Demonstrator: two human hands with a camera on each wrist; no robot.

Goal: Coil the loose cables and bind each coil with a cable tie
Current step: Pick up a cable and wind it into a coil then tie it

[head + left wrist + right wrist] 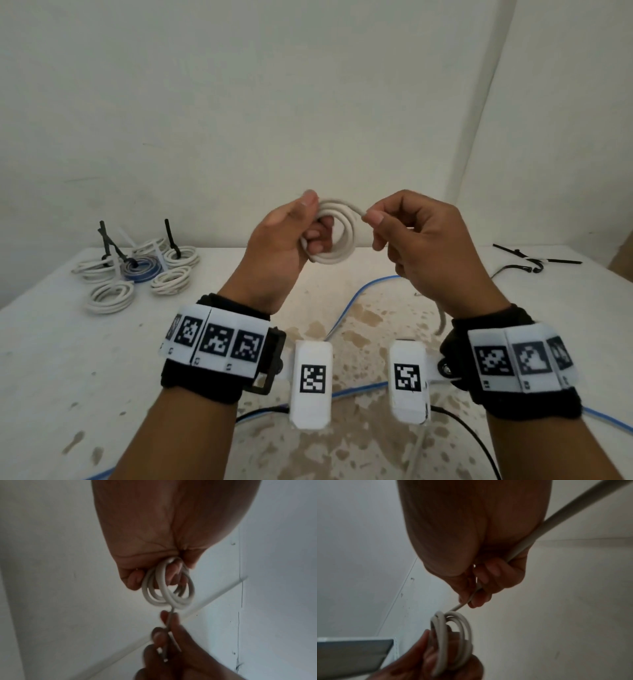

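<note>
so far six tied round cable coils [137, 270] lie done; left hand [281, 240] grips a half-wound white cable coil [337, 236], right hand [418, 236] pinches its loose tail; blue cable [346, 308] waits.

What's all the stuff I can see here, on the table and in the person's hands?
white cable: one, white, partly coiled, held up between both hands
finished coils: about six, white and one blue, table's far left
blue cable: one, loose across the table
black cable ties: a few, table's far right
table: one, white, stained
wrist bands: two, black with printed markers
left hand: fingers grip the coil
right hand: fingers pinch the cable's free length
</note>
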